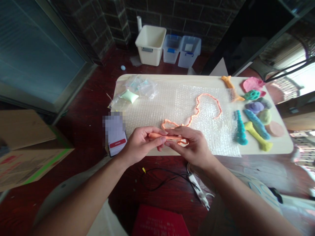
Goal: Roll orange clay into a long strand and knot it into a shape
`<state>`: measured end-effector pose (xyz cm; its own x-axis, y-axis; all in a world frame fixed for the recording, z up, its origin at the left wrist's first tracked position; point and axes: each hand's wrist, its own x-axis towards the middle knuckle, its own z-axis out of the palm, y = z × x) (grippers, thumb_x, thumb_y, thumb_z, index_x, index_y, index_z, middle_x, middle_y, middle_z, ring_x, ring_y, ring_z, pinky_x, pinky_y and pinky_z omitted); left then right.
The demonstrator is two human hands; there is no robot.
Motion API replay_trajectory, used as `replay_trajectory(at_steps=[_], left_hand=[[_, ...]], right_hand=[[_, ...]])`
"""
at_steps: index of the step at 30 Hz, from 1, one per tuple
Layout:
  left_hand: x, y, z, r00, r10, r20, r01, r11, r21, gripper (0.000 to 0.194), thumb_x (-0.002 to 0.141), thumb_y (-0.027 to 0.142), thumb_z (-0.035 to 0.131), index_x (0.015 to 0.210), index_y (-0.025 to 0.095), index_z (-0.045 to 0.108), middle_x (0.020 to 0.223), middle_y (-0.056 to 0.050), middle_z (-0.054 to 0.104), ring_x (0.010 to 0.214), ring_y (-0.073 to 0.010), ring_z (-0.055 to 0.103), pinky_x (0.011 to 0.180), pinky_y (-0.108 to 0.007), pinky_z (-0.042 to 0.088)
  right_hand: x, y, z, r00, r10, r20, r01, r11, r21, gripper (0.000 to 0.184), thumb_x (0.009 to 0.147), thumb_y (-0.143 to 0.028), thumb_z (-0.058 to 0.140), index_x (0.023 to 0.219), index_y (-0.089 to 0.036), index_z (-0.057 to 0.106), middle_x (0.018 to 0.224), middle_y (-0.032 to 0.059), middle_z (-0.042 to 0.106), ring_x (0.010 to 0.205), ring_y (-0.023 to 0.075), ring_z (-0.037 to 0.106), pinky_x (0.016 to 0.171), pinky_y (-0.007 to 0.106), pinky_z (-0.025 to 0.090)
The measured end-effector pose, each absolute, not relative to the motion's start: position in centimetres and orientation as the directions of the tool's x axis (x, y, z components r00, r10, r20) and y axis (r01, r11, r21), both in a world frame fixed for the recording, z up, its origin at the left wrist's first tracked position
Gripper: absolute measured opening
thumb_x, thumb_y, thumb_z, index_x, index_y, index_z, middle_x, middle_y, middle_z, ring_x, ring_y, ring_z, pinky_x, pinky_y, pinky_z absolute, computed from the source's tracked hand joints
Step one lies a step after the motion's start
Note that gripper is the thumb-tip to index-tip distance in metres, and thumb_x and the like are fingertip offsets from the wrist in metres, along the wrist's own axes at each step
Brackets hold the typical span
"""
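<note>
At the left near corner of the table (286, 144) lies a phone (117, 134), partly blurred out, and beyond it, at the far left, a pale green packet (130, 96) sits among clear plastic bags (147, 88). Just right of the phone, above the near edge, the left hand (141, 142) pinches an orange clay roll (157, 135) between thumb and fingers; the right hand (190, 142) grips the same roll towards its right end. From the hands a thin, kinked orange strand (197, 109) loops out over the bubble wrap (159, 106) and curls off to the far right; whether it is one piece with the roll is hidden by the fingers. The strand looks the weak point: a tug or uneven pinching could snap it at a thin stretch, and its loops by the hands could press together and stick. Farther right stand clay shapes, among them a turquoise ridged piece (240, 129) and a yellow bone shape (258, 137); a sweeping right forearm might knock the nearest ones.
</note>
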<state>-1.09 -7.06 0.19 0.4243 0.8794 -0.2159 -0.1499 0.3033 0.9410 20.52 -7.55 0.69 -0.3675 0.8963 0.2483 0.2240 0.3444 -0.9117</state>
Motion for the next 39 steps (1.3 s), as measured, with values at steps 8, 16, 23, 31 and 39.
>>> replay_trajectory(at_steps=[8, 16, 23, 31, 39], left_hand=[[-0.99, -7.12, 0.25, 0.397, 0.902, -0.168, -0.12, 0.232, 0.965, 0.015, 0.089, 0.026, 0.079, 0.093, 0.012, 0.074, 0.075, -0.003, 0.074, 0.067, -0.0115, 0.067, 0.067, -0.022, 0.056], [-1.12, -7.35, -0.3, 0.33, 0.941, -0.077, -0.003, 0.083, 0.997, 0.017, 0.091, 0.028, 0.078, 0.101, 0.015, 0.073, 0.079, -0.002, 0.073, 0.072, -0.0123, 0.068, 0.068, -0.021, 0.055], [-1.04, -7.08, -0.22, 0.402, 0.909, -0.108, -0.087, 0.155, 0.984, 0.03, 0.088, 0.03, 0.08, 0.113, 0.016, 0.07, 0.093, -0.005, 0.076, 0.079, -0.0148, 0.072, 0.073, -0.025, 0.058], [-1.3, -7.15, -0.16, 0.347, 0.933, -0.096, 0.038, 0.088, 0.995, 0.014, 0.091, 0.028, 0.077, 0.094, 0.014, 0.077, 0.074, -0.003, 0.073, 0.068, -0.0117, 0.066, 0.065, -0.021, 0.053], [-1.2, -6.92, -0.22, 0.434, 0.889, -0.149, -0.089, 0.207, 0.974, 0.023, 0.09, 0.029, 0.078, 0.106, 0.014, 0.072, 0.079, -0.002, 0.073, 0.068, -0.0115, 0.067, 0.067, -0.022, 0.055]], right_hand=[[20.3, -7.71, 0.91, -0.354, 0.91, 0.218, 0.196, 0.3, -0.933, 0.02, 0.096, -0.021, 0.073, 0.112, -0.028, 0.083, 0.099, 0.0041, 0.083, 0.087, 0.0181, 0.077, 0.079, 0.031, 0.059], [20.57, -7.77, 0.44, -0.343, 0.929, 0.136, 0.273, 0.238, -0.932, 0.024, 0.092, -0.028, 0.078, 0.115, -0.025, 0.082, 0.11, 0.0068, 0.083, 0.098, 0.0233, 0.079, 0.085, 0.034, 0.061], [20.52, -7.75, 0.49, -0.324, 0.937, 0.131, 0.207, 0.206, -0.956, 0.017, 0.094, -0.027, 0.075, 0.109, -0.026, 0.084, 0.103, 0.0059, 0.084, 0.09, 0.0215, 0.079, 0.081, 0.033, 0.061], [20.62, -7.55, 0.66, -0.383, 0.909, 0.166, 0.237, 0.27, -0.933, 0.019, 0.093, -0.025, 0.077, 0.111, -0.026, 0.083, 0.099, 0.0059, 0.082, 0.088, 0.0199, 0.075, 0.08, 0.033, 0.057], [20.72, -7.61, 0.69, -0.344, 0.926, 0.156, 0.2, 0.235, -0.951, 0.013, 0.093, -0.024, 0.075, 0.104, -0.023, 0.082, 0.097, 0.006, 0.081, 0.086, 0.0191, 0.075, 0.075, 0.032, 0.057]])
